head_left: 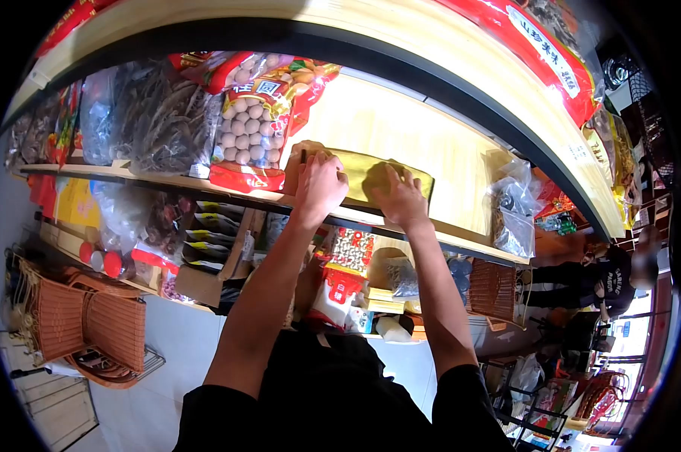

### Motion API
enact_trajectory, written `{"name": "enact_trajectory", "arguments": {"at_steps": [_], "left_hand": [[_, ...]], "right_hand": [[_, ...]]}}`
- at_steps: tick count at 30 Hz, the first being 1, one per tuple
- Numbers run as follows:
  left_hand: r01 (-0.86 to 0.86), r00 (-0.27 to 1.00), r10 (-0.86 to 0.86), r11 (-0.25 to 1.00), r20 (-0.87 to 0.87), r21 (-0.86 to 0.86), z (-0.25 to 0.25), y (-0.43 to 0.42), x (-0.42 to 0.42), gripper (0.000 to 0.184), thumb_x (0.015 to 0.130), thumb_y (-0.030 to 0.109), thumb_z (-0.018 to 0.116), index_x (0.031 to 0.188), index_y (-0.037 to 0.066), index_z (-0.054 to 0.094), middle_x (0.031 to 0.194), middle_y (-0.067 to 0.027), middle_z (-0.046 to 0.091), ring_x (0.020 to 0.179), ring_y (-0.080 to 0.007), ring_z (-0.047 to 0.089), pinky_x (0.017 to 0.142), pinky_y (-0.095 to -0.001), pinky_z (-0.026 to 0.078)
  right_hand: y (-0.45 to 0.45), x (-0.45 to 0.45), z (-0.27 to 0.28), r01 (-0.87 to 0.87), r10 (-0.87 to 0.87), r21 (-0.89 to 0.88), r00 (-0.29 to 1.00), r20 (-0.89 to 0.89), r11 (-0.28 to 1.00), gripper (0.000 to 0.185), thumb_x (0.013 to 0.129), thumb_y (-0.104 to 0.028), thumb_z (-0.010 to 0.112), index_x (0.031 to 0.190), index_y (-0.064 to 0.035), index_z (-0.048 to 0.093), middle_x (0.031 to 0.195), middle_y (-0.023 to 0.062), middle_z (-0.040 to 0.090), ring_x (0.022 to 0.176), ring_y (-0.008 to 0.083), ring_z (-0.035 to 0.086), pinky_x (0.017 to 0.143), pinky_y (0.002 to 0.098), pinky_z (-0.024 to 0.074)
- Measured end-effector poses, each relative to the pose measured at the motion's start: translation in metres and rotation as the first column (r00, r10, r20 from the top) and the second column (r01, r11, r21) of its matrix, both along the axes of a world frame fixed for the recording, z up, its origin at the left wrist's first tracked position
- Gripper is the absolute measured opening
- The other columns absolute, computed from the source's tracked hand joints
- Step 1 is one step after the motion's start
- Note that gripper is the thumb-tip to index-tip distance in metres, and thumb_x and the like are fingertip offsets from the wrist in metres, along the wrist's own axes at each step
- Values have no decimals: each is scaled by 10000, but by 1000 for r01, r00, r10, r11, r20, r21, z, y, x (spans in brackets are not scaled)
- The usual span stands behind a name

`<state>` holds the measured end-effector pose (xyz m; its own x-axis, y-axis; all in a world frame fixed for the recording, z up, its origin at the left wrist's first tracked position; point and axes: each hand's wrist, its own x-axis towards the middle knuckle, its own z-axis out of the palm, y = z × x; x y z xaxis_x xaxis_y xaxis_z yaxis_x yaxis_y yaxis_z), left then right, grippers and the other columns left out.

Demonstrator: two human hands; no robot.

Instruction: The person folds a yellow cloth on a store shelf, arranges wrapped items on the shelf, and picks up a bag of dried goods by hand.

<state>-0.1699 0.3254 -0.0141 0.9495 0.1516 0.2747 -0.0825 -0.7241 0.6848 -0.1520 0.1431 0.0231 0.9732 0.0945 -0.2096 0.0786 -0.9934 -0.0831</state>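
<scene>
An olive-gold rectangular piece (355,167) with dark edges lies along the front of the wooden shelf; whether it is a folded cloth or a flat box I cannot tell. At its left end, my left hand (322,187) is closed with curled fingers, gripping it. My right hand (400,197) rests on its right part, fingers apart and pressed down on top. Just left of my left hand stands a red and clear bag of longans (248,132), with round tan fruit showing through the window.
Bags of dark dried goods (167,120) fill the shelf's left side. A clear plastic bag (513,211) sits at its right end. Packaged goods (340,294) stand below. Wicker chairs (92,324) are at lower left. Another person (615,279) in black is at far right.
</scene>
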Motion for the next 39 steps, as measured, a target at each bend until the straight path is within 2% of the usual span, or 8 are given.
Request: {"name": "enact_trajectory", "arguments": {"at_steps": [3, 5, 11, 21, 26, 33, 35, 39], "left_hand": [[13, 1000, -14, 1000, -26, -18, 0, 0, 1, 166, 823, 118, 610, 959, 32, 648, 1035, -225, 611, 1046, -387, 574, 910, -475, 456], [22, 998, -23, 999, -50, -26, 0, -1, 1, 169, 821, 115, 609, 964, 33, 647, 1033, -228, 611, 1046, -391, 576, 904, -474, 463], [-21, 999, 20, 999, 25, 29, 1, -3, -3, 200, 806, 113, 611, 994, 49, 640, 1090, -199, 570, 1042, -387, 567, 894, -488, 456], [-185, 983, 185, 983, -24, -7, 4, -3, -1, 296, 779, 149, 607, 1049, 42, 659, 1159, -206, 565, 1179, -374, 505, 1012, -509, 367], [-143, 988, 147, 984, -35, 102, 0, -4, 1, 266, 796, 164, 633, 1043, 66, 643, 1145, -165, 543, 1155, -340, 499, 980, -489, 352], [-60, 995, 58, 998, -85, -22, 4, -4, 0, 257, 813, 135, 606, 1052, 45, 639, 1197, -193, 553, 1154, -376, 527, 996, -497, 401], [1, 992, 9, 997, -123, 79, 9, -5, -4, 257, 820, 129, 594, 1056, 37, 640, 1223, -216, 552, 1144, -394, 542, 1009, -496, 418], [-37, 998, 41, 997, -52, 64, 0, -7, -1, 240, 824, 126, 594, 1044, 42, 639, 1189, -205, 563, 1125, -390, 547, 1001, -477, 422]], "right_hand": [[-22, 4, -5, 18, -18, -31, 1000, 15, 999, 737, 904, -475, 575, 1532, -247, 265, 1558, 174, 278, 1421, 406, 278, 1104, 488, 379], [-49, 32, -62, -59, 61, -28, 996, 69, 998, 732, 907, -466, 574, 1532, -241, 268, 1551, 178, 286, 1417, 410, 282, 1095, 493, 388], [19, -2, -5, 17, -15, -45, 999, 44, 999, 727, 905, -447, 569, 1530, -216, 277, 1516, 186, 328, 1378, 408, 330, 1048, 492, 432], [73, -3, -9, -211, 197, 108, 973, 122, 972, 638, 966, -373, 447, 1523, -117, 272, 1410, 223, 434, 1289, 451, 430, 1052, 487, 422], [31, 0, -20, -211, 167, 189, 960, 223, 959, 696, 898, -328, 598, 1503, -152, 301, 1378, 224, 469, 1257, 455, 453, 1057, 486, 419], [-84, 8, -28, -73, 44, 136, 978, 203, 988, 647, 864, -308, 634, 1463, -205, 412, 1483, 122, 388, 1271, 371, 406, 1117, 434, 365], [-102, 5, -21, 27, -57, 155, 980, 189, 988, 647, 840, -292, 646, 1447, -213, 438, 1462, 127, 410, 1245, 392, 414, 1078, 441, 395], [-129, 9, -41, -67, 10, 174, 951, 310, 982, 641, 825, -278, 643, 1435, -224, 452, 1433, 138, 426, 1233, 413, 416, 1053, 463, 414]]}}
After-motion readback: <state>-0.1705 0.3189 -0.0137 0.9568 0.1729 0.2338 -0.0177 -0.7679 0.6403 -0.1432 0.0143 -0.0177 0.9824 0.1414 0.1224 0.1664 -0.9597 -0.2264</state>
